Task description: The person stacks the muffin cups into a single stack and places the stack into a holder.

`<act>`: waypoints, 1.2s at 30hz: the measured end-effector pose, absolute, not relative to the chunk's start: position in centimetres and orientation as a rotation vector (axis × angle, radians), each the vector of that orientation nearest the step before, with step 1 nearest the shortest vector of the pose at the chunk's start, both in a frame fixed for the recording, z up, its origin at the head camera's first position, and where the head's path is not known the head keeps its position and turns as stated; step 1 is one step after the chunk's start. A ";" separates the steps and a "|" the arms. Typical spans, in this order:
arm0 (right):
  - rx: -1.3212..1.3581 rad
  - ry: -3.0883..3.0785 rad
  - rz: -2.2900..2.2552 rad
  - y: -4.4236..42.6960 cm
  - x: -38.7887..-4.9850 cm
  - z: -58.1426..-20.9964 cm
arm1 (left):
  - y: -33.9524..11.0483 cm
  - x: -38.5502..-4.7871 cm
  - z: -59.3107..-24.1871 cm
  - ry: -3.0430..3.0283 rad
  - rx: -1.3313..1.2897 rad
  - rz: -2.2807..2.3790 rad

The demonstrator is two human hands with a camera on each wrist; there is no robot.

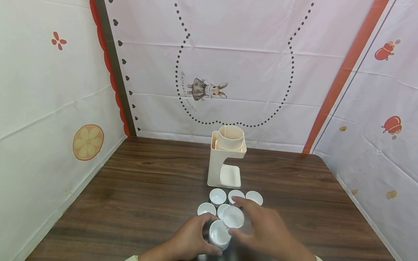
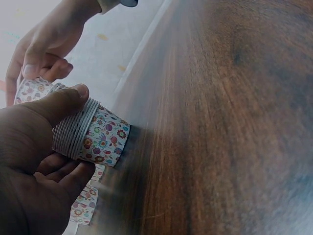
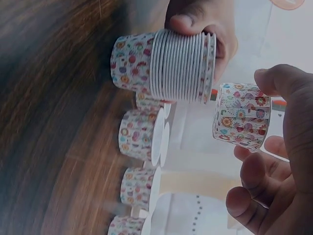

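My left hand [image 1: 189, 237] grips a nested stack of paper cups [image 1: 219, 235]. In the right wrist view the many white rims of the stack lie close together, and its lowest cup shows a colourful flower print. A single paper cup [image 3: 243, 116] with the same print is pinched between the thumb and fingers of my right hand [image 1: 267, 226], apart from the stack's open end. Just beyond both hands, several paper cups stand upright on the table, among them a left cup [image 1: 207, 209], a back cup [image 1: 217, 195] and a right cup [image 1: 254, 197].
A cream-coloured holder [image 1: 215, 166] with a round tube on top and a flat base stands behind the cups. The dark wooden table [image 1: 147, 181] is bordered by printed cloth walls [image 1: 209, 54] at the back and both sides.
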State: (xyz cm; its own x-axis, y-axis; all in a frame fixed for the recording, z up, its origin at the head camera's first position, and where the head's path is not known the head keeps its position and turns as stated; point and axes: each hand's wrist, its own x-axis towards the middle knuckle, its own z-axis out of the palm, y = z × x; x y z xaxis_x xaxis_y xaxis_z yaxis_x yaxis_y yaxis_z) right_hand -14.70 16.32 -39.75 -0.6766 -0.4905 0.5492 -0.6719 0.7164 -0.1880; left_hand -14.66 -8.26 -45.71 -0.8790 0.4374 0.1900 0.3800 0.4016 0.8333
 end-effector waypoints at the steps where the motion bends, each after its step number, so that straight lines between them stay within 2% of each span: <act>1: 0.891 -2.465 0.526 16.2 -14.6 -39.8 | -8.3 -14.6 -45.7 2.572 0.747 1.514; 15: 0.946 -2.542 0.550 14.6 -13.7 -39.8 | -8.2 -14.6 -45.7 2.531 0.736 1.542; 36: 0.942 -2.537 0.514 14.6 -13.8 -40.7 | -8.3 -14.6 -45.8 2.550 0.725 1.527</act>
State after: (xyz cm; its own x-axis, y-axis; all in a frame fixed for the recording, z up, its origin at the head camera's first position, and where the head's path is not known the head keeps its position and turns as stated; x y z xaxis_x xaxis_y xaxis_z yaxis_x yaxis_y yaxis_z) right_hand -13.79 14.60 -40.72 -0.7006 -0.5362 0.4709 -0.6772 0.7075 -0.2019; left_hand -14.58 -8.28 -45.83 -0.8844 0.4357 0.1671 0.3531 0.3906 0.8502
